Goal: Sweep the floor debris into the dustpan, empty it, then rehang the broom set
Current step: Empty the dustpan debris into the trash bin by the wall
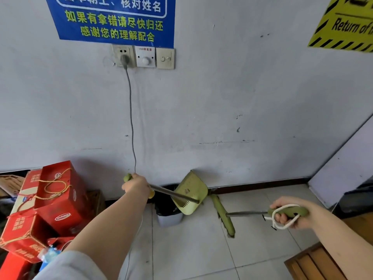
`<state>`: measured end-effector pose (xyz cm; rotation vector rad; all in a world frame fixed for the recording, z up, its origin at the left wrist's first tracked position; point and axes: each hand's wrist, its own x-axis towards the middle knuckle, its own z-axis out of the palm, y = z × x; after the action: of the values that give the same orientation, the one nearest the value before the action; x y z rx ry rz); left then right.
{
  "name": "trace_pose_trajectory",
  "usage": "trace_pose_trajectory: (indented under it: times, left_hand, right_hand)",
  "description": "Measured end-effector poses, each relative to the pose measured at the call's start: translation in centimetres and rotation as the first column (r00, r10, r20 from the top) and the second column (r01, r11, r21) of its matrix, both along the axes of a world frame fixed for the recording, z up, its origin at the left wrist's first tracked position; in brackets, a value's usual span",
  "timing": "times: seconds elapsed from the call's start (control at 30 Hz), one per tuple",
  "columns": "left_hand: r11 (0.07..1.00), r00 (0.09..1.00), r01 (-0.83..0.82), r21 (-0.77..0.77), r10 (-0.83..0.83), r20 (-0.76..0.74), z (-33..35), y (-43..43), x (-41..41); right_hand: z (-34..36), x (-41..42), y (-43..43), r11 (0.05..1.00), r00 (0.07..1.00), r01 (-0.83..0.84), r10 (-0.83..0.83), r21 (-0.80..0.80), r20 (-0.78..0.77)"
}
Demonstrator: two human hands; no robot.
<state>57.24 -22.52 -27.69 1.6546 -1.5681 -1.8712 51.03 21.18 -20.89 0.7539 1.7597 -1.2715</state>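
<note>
My left hand (pixel 137 185) grips the green handle of the long-handled dustpan (pixel 190 191). The olive-green pan is tipped up over a small bin (pixel 169 216) lined with a black bag, standing against the wall. My right hand (pixel 290 212) grips the green handle of the broom (pixel 225 216), with a white cord loop wrapped around the handle and fingers. The broom's green head rests on the tiled floor just right of the bin, its metal shaft running back to my right hand.
Red gift boxes (pixel 46 207) with yellow cords are stacked at the left. A grey cable (pixel 131 118) hangs from a wall socket down behind my left hand. A wooden piece of furniture (pixel 314 261) stands at the lower right, and a white panel (pixel 343 164) leans at the right.
</note>
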Motion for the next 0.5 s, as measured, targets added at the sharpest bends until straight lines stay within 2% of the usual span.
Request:
trace_pose_trajectory:
  times: [0.07,0.23,0.3,0.33,0.4,0.47,0.5]
  left_hand:
    - [0.967,0.963,0.206,-0.147,-0.174,0.205,-0.8,-0.8,0.0]
    - [0.942,0.941,0.280,-0.185,-0.231,0.246,-0.5,-1.2,0.9]
    - [0.848,0.872,0.450,-0.280,-0.348,0.345,-0.8,-2.0,1.6]
    - [0.817,0.843,0.488,-0.307,-0.350,0.408,-0.7,-2.1,1.7]
    - [0.815,0.830,0.500,-0.293,-0.355,0.431,-0.7,-2.2,2.1]
    - [0.869,0.870,0.410,-0.277,-0.282,0.404,-0.7,-2.0,2.3]
    - [0.866,0.864,0.424,-0.266,-0.299,0.405,-0.5,-1.9,2.5]
  right_hand:
    - [0.1,0.3,0.1,1.000,1.000,-0.004,0.004,0.008,0.017]
    - [-0.3,0.6,0.5,0.999,0.999,-0.004,0.002,0.038,0.044]
    - [-0.7,0.5,0.9,0.999,0.999,-0.005,0.002,0.051,0.053]
    - [-0.9,0.5,1.1,0.998,0.999,-0.004,0.001,0.059,0.054]
    - [-1.3,0.3,1.3,0.997,0.998,-0.010,0.005,0.079,0.062]
    - [-1.7,0.2,1.3,0.995,0.998,-0.023,0.016,0.097,0.069]
    - [-1.8,0.2,1.3,0.994,0.997,-0.033,0.025,0.103,0.072]
